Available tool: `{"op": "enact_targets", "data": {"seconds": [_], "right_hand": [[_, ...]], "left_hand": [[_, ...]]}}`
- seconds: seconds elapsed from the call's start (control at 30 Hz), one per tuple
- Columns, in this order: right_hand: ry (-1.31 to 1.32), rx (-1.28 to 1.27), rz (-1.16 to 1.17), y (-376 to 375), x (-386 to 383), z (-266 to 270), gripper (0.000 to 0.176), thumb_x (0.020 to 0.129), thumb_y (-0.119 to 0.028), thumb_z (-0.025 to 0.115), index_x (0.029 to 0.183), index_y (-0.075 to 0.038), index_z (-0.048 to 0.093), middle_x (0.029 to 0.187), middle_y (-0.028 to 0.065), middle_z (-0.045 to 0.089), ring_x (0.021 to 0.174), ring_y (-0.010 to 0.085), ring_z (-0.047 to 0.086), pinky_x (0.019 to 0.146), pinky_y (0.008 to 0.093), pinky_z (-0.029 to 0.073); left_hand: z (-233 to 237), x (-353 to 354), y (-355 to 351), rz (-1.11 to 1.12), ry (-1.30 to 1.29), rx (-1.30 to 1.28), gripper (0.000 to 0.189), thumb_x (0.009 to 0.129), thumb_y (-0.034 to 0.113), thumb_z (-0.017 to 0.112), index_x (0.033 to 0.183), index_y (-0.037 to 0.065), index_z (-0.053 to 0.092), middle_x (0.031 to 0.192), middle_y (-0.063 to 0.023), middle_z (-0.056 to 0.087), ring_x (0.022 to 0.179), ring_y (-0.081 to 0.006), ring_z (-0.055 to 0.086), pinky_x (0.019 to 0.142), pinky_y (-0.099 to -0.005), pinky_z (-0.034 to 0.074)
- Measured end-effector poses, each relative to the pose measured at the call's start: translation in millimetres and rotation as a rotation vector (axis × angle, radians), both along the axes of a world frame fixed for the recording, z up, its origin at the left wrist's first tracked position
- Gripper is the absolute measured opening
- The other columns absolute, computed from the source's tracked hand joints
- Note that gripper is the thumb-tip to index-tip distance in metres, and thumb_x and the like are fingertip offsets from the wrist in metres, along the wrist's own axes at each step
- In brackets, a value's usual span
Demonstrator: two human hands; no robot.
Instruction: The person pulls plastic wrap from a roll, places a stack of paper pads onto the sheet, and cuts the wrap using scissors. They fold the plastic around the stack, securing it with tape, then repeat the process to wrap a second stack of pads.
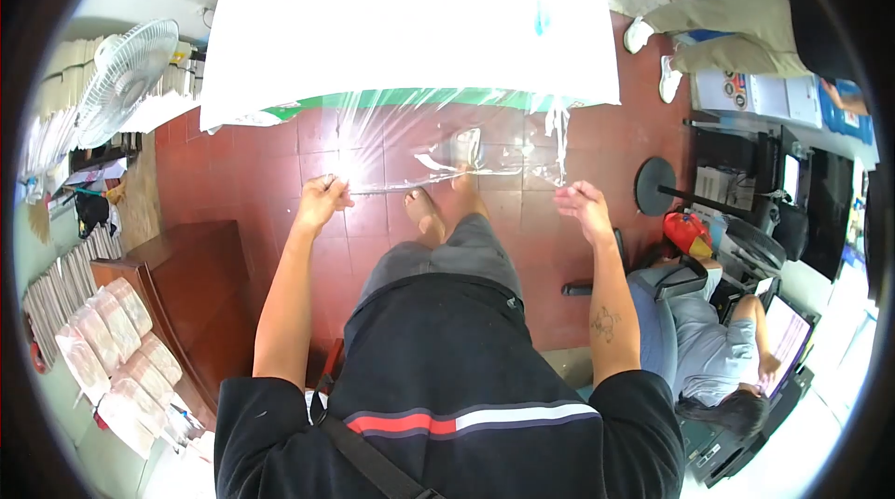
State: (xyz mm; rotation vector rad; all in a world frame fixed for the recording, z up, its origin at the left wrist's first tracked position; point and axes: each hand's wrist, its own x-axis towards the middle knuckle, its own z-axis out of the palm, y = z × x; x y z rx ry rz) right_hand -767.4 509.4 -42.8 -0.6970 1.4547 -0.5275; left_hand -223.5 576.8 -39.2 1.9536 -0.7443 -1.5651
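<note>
A sheet of clear plastic film (447, 140) stretches between my hands, its near edge hanging over the red tiled floor. My left hand (323, 204) pinches one corner of it, fingers closed, beside a bright glare. At the other corner, my right hand (585, 205) has its fingers pressed together on the film. Beyond the film lies a large white-covered table (401, 24), with a green strip (392, 100) along its near edge. Where the film ends on the far side cannot be made out in the bright light.
A white fan (128, 80) stands at the left, above a brown wooden cabinet (191, 294) and wrapped bundles (117, 331). At the right, one person (736, 38) stands and another (713, 341) sits at a screen. A round black base (654, 186) rests on the floor.
</note>
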Motion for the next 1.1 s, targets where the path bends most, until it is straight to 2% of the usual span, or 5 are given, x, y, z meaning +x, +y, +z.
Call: {"op": "enact_targets", "data": {"seconds": [0.2, 0.4, 0.57, 0.7, 1.1], "right_hand": [[-0.190, -0.108, -0.260, 14.2, -47.8, 72.8, 0.010, 0.103, -0.018, 0.056, 0.097, -0.011, 0.056, 0.122, 0.0150, 0.065, 0.115, 0.0333, 0.064, 0.091, 0.0478, 0.054], [0.121, -0.124, -0.024, -36.4, 21.4, -43.1, 0.111, 0.082, -0.037, 0.084, 0.162, -0.016, 0.010, 0.164, 0.0167, 0.027, 0.150, 0.0330, 0.027, 0.118, 0.0549, 0.024], [-0.033, 0.138, -0.121, -65.7, 101.1, -70.9, 0.078, 0.082, -0.027, 0.082, 0.148, -0.010, 0.046, 0.148, 0.0134, 0.051, 0.140, 0.0285, 0.043, 0.116, 0.0544, 0.026], [-0.088, 0.136, -0.161, -34.5, 88.9, -105.0, 0.020, 0.092, -0.018, 0.071, 0.109, -0.007, 0.069, 0.097, 0.0034, 0.071, 0.095, 0.0178, 0.067, 0.097, 0.0460, 0.049], [-0.759, -0.197, -0.060, -133.3, 2.8, 152.1, 0.024, 0.095, -0.023, 0.061, 0.076, -0.010, 0.056, 0.074, 0.0083, 0.061, 0.087, 0.0298, 0.067, 0.086, 0.0534, 0.056]], "left_hand": [[49.2, 9.6, -1.5, -0.022, 0.016, -0.110, 0.033, 0.101, 0.028, 0.060, 0.080, 0.004, 0.066, 0.073, -0.0051, 0.068, 0.068, -0.0151, 0.070, 0.064, -0.0288, 0.056], [45.9, 10.0, -7.7, 0.048, 0.050, -0.058, 0.032, 0.101, 0.030, 0.062, 0.082, 0.004, 0.068, 0.076, -0.0065, 0.070, 0.071, -0.0156, 0.070, 0.067, -0.0310, 0.056], [45.3, 7.5, -2.1, 0.033, 0.054, 0.010, 0.034, 0.100, 0.032, 0.064, 0.082, 0.004, 0.068, 0.076, -0.0067, 0.069, 0.072, -0.0174, 0.070, 0.068, -0.0324, 0.057], [52.0, 7.1, -2.3, 0.015, 0.029, 0.035, 0.035, 0.100, 0.033, 0.064, 0.081, 0.004, 0.067, 0.077, -0.0069, 0.069, 0.073, -0.0180, 0.071, 0.067, -0.0328, 0.056], [137.9, 16.5, -93.0, 0.107, 0.843, -0.446, 0.030, 0.103, 0.024, 0.056, 0.080, 0.006, 0.055, 0.075, -0.0083, 0.057, 0.070, -0.0257, 0.062, 0.065, -0.0395, 0.055]]}}
